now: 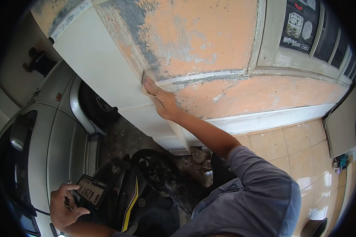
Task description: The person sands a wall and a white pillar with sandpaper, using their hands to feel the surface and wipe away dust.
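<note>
My right hand (162, 102) reaches up to the wall corner, its fingers closed around a thin flat scraper (144, 76). The blade's edge meets the corner where the white wall face (89, 51) joins the peeling orange wall (209, 43). Most of the scraper is hidden behind my fingers. Low on the left, my left hand (65, 206) hangs in the air with nothing in it, thumb and fingers apart and partly curled. It is nearest to a motorcycle's number plate (90, 190).
A black motorcycle (150, 205) with a yellow stripe stands close below me. A silver car (57, 118) is on the left, with another person (41, 63) beyond it. A window with stickers (298, 29) is upper right. Tiles (281, 146) cover the right-hand floor; rubble (201, 158) lies by the wall foot.
</note>
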`<state>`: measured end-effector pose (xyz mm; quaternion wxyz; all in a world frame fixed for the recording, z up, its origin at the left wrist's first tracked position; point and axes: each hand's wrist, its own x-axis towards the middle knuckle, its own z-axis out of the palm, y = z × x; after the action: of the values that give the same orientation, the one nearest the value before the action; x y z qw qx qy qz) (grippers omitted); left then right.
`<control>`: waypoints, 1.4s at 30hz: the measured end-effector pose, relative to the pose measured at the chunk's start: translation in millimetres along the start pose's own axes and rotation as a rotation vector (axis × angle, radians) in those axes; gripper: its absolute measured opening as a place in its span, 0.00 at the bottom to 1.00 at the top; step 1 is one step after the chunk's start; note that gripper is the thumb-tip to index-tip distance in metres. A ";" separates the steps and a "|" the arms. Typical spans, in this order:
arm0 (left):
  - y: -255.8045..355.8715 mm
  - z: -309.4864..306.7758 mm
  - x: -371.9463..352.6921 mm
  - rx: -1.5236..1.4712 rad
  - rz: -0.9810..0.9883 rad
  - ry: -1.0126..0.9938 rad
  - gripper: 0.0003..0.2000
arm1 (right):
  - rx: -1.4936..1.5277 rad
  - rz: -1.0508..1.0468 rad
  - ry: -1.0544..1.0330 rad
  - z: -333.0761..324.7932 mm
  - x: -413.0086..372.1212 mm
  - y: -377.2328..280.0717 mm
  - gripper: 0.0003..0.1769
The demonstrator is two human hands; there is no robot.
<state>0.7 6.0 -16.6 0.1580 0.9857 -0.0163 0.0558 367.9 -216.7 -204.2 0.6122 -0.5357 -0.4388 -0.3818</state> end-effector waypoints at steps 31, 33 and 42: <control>10.3 -8.1 1.6 -0.008 -0.148 -0.104 0.37 | 0.096 -0.216 0.063 10.6 158.5 -22.9 0.19; 6.7 -8.0 1.7 -0.008 -0.122 -0.088 0.37 | 0.116 -0.249 0.102 19.4 161.6 -19.4 0.19; 2.3 -5.7 -2.8 -0.069 -0.060 -0.048 0.36 | 0.017 -0.028 0.070 1.9 26.1 -10.5 0.21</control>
<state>-2.8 5.6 -10.9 0.1931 0.9808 0.0073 0.0267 366.3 -216.2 -176.1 0.6261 -0.5109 -0.4278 -0.4049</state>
